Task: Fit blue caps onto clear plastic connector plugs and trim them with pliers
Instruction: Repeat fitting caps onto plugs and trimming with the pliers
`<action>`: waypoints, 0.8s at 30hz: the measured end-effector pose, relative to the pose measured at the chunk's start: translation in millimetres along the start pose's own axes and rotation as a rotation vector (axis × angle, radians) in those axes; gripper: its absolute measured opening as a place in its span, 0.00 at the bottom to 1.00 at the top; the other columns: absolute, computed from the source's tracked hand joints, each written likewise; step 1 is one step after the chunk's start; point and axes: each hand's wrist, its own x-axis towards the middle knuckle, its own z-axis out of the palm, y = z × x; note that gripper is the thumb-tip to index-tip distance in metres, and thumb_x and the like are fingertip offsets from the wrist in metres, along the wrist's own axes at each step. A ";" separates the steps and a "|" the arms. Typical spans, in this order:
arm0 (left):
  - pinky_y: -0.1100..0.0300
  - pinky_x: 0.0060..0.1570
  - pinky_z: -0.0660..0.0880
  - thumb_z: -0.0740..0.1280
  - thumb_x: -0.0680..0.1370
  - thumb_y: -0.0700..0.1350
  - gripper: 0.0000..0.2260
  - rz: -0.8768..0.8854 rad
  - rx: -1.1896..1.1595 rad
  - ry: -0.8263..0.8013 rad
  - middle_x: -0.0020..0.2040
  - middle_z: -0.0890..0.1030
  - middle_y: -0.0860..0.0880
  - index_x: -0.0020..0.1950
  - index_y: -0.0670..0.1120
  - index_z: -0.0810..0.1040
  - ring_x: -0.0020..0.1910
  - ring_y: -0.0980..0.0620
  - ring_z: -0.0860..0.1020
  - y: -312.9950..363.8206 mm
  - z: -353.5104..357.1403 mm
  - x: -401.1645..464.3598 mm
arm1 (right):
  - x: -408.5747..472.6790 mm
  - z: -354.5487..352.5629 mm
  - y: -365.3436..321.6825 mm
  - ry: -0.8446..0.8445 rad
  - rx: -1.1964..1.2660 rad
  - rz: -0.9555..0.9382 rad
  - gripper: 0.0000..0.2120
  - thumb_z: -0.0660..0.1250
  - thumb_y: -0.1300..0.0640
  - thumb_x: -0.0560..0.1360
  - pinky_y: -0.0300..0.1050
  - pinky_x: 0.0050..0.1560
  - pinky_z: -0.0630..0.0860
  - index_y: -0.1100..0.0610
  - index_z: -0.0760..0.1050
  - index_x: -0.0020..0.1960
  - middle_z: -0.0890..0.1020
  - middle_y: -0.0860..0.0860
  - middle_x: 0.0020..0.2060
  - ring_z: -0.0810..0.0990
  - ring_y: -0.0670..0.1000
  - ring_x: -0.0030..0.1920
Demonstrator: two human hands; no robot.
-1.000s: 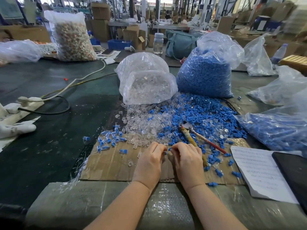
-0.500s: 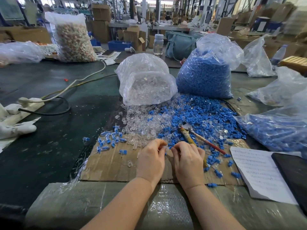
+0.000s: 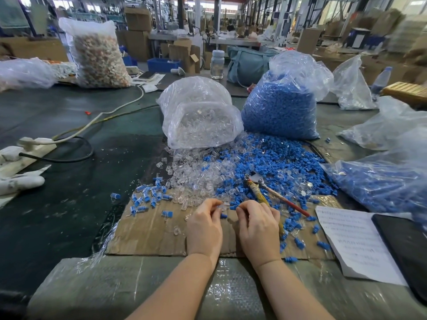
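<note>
A clear plug [image 3: 222, 206], seemingly, is pinched by left hand [image 3: 204, 229]; right hand [image 3: 258, 229] pinches near pliers [image 3: 265, 192].

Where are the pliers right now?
In the head view, the pliers lie on the cardboard sheet, right of centre, their tips in the loose blue caps, their handles just beyond the right hand.

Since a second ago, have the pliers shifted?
No. The pliers lie at the same angle, with the red handle tip just as near the corner of the paper sheet. The slight offset is camera motion.
</note>
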 end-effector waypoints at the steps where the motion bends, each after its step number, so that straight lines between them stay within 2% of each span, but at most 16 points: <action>1: 0.69 0.46 0.72 0.65 0.77 0.40 0.07 0.003 0.006 0.008 0.44 0.80 0.54 0.52 0.48 0.79 0.44 0.57 0.78 -0.2 -0.1 1.1 | -0.2 -0.1 0.0 0.002 -0.001 0.000 0.05 0.66 0.59 0.73 0.44 0.46 0.61 0.57 0.75 0.39 0.79 0.48 0.32 0.76 0.52 0.35; 7: 0.61 0.50 0.76 0.65 0.77 0.39 0.08 0.048 0.023 0.049 0.47 0.81 0.52 0.54 0.47 0.79 0.46 0.56 0.78 0.0 -0.5 -0.6 | 0.4 -0.3 -1.7 0.013 -0.021 0.009 0.06 0.63 0.57 0.73 0.44 0.44 0.58 0.56 0.75 0.38 0.78 0.47 0.31 0.76 0.52 0.33; 11: 0.60 0.46 0.77 0.66 0.77 0.40 0.06 0.029 -0.036 -0.018 0.43 0.81 0.53 0.50 0.49 0.79 0.42 0.56 0.79 3.3 -1.6 -1.6 | 0.3 0.7 -0.6 0.000 -0.038 0.025 0.06 0.66 0.60 0.75 0.44 0.45 0.59 0.56 0.75 0.39 0.78 0.48 0.32 0.76 0.53 0.35; 15: 0.65 0.44 0.76 0.64 0.78 0.41 0.06 0.063 0.069 -0.134 0.41 0.80 0.55 0.49 0.51 0.78 0.41 0.58 0.78 4.4 0.3 -2.6 | -0.4 0.5 -0.5 -0.020 -0.035 0.038 0.06 0.68 0.61 0.75 0.44 0.46 0.60 0.56 0.75 0.40 0.78 0.48 0.33 0.75 0.52 0.35; 19: 0.67 0.43 0.74 0.64 0.78 0.42 0.06 0.017 0.064 -0.071 0.43 0.81 0.54 0.51 0.50 0.79 0.42 0.58 0.77 3.9 1.4 -0.7 | 0.3 -1.2 -1.5 0.005 -0.013 0.029 0.06 0.66 0.60 0.74 0.44 0.45 0.58 0.56 0.75 0.38 0.78 0.48 0.32 0.76 0.53 0.34; 22: 0.75 0.39 0.70 0.65 0.77 0.42 0.05 -0.025 0.029 -0.057 0.41 0.80 0.57 0.49 0.52 0.78 0.40 0.62 0.77 2.5 1.2 -0.7 | -0.1 -2.1 -2.4 -0.006 0.012 0.002 0.05 0.66 0.60 0.73 0.46 0.46 0.62 0.57 0.76 0.38 0.79 0.48 0.32 0.76 0.53 0.34; 24: 0.76 0.37 0.70 0.66 0.77 0.42 0.07 -0.049 -0.009 -0.051 0.38 0.78 0.60 0.46 0.55 0.76 0.39 0.65 0.77 1.5 -0.4 -1.9 | -0.5 -2.3 -3.0 -0.022 0.018 -0.016 0.05 0.68 0.61 0.72 0.48 0.45 0.65 0.56 0.76 0.38 0.78 0.48 0.32 0.76 0.53 0.33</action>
